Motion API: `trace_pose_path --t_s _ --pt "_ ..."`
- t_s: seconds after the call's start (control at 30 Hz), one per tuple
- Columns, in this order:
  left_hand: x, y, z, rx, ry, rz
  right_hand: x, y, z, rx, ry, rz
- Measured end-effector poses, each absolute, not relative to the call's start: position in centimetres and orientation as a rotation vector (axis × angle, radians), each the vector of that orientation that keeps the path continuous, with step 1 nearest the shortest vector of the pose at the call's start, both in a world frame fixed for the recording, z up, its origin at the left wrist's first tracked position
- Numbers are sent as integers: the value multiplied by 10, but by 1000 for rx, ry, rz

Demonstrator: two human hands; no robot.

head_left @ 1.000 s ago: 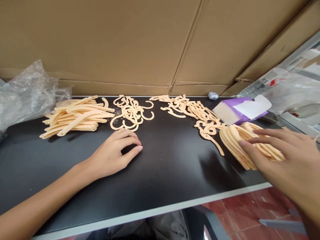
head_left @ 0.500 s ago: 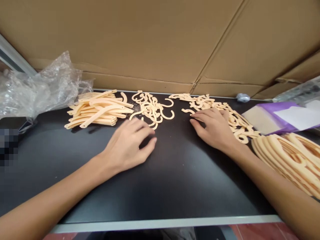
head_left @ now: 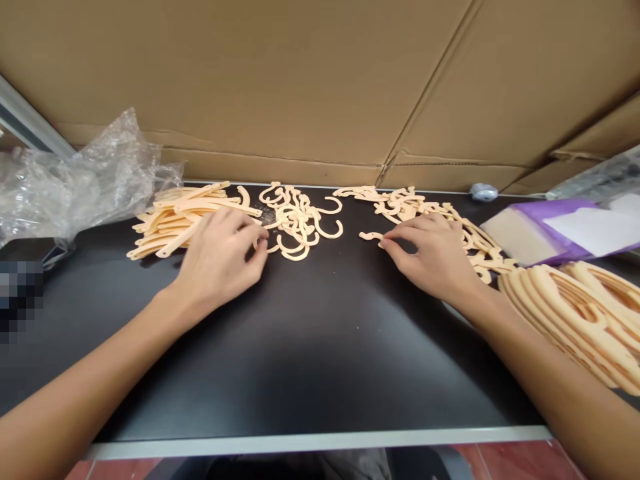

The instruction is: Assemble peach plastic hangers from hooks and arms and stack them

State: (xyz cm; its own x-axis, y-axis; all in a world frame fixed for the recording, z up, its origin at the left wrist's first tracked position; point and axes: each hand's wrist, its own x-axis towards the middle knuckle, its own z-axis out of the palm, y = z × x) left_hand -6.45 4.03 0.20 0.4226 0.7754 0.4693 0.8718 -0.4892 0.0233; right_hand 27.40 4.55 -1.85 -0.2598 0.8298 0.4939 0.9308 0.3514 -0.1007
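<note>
Presently, my right hand [head_left: 433,257] has thumb and forefinger clamped on the end of a curved piece [head_left: 370,235], found just left of the right-hand pile [head_left: 400,201] on the black table [head_left: 320,347]. My left hand [head_left: 217,257] has thumb and forefinger close together at a hook [head_left: 273,249] beside the hook pile [head_left: 299,223]; whether they grip it, I cannot tell. Slats [head_left: 173,235] lie partly behind that hand.

2 hands [head_left: 220,250], 1 strip pile [head_left: 167,223], 1 hook pile [head_left: 299,222], 1 curvy-piece pile [head_left: 405,210], 1 purple packet [head_left: 540,223]; overlapped pieces uncountable.
</note>
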Motion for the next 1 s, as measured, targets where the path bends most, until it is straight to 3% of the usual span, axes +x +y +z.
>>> trace_pose_path --t_s 0.27,0.67,0.83,1.0 --pt "-95 49 23 -2171 -1679 -417 269 41 -17 -1454 -2147 -285" --pt "-101 56 26 -2292 -1597 -448 244 28 -15 -1238 -2198 -231" --pt "-85 46 36 -2369 -1514 -684 211 15 -5 -1054 -2377 -202" --pt "-62 31 29 -2831 -1172 -762 179 13 -1 -995 -2540 -137"
